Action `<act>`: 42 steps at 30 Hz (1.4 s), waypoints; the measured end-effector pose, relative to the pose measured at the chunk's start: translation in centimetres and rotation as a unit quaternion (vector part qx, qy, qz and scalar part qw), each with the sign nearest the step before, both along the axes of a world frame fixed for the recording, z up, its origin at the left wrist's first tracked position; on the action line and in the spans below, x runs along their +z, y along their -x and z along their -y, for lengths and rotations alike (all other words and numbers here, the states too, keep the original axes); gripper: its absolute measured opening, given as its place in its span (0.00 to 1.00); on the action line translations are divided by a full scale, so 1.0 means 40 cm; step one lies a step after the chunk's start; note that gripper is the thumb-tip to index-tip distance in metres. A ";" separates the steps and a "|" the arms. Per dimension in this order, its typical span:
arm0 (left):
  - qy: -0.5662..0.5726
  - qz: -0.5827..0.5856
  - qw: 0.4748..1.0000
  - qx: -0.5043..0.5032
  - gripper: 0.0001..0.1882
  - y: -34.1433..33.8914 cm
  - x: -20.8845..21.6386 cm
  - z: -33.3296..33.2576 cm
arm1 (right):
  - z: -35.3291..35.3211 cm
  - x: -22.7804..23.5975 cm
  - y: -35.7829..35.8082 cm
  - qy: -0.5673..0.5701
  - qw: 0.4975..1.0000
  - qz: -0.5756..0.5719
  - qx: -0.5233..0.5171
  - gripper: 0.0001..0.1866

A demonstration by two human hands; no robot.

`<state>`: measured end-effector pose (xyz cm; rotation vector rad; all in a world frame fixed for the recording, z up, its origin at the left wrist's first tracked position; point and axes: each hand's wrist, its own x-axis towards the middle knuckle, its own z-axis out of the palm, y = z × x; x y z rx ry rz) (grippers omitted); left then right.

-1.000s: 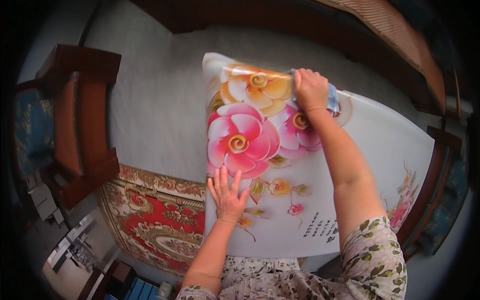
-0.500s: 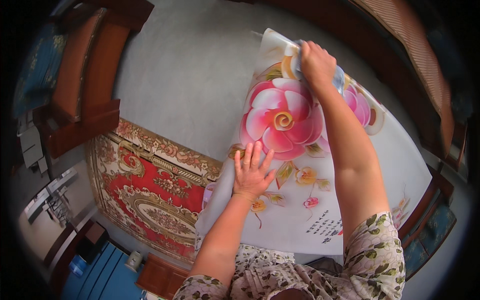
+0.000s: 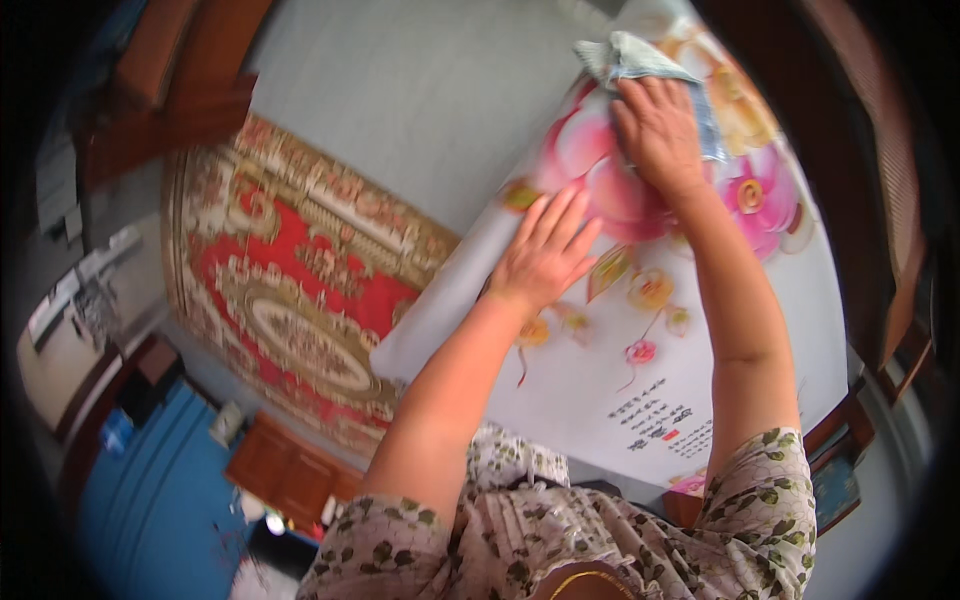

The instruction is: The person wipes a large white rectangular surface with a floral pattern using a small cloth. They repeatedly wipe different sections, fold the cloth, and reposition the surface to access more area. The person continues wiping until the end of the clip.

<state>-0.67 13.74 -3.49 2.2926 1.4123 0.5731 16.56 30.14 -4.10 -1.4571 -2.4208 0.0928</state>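
Note:
In front of me is a table covered with a white tablecloth [image 3: 590, 390] printed with large pink and yellow flowers. A blue-grey and whitish cloth [image 3: 640, 55] lies bunched on it near the far end. My right hand [image 3: 660, 135] holds this cloth down against the surface, its fingers bent over the near part and the rest spreading out beyond the fingertips. My left hand [image 3: 545, 250] rests palm down at the left side of the tablecloth, beside the big pink flower, fingers apart and nothing in them.
A red and gold patterned carpet [image 3: 300, 290] lies on the grey floor [image 3: 410, 110] left of the table. Brown wooden seating [image 3: 180, 90] stands at the far left, with more dark furniture along the right. A blue surface [image 3: 150, 490] and a wooden cabinet [image 3: 290, 465] are at the lower left.
My right hand has brought the cloth from the far right edge inward over the flower print. My left hand still lies on the tablecloth. The whole view has shifted and turned.

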 end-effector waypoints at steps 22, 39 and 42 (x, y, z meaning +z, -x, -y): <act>0.145 0.011 0.988 0.050 0.28 0.191 -0.008 0.496 | 0.592 0.020 0.445 0.220 0.907 -0.106 0.343 0.11; 0.046 -0.047 0.998 0.021 0.28 0.195 0.024 0.481 | 0.300 0.036 0.333 0.151 0.959 0.156 0.184 0.11; 0.076 -0.075 0.994 -0.001 0.29 0.191 -0.006 0.508 | 0.530 0.067 0.456 0.239 0.909 0.084 0.330 0.08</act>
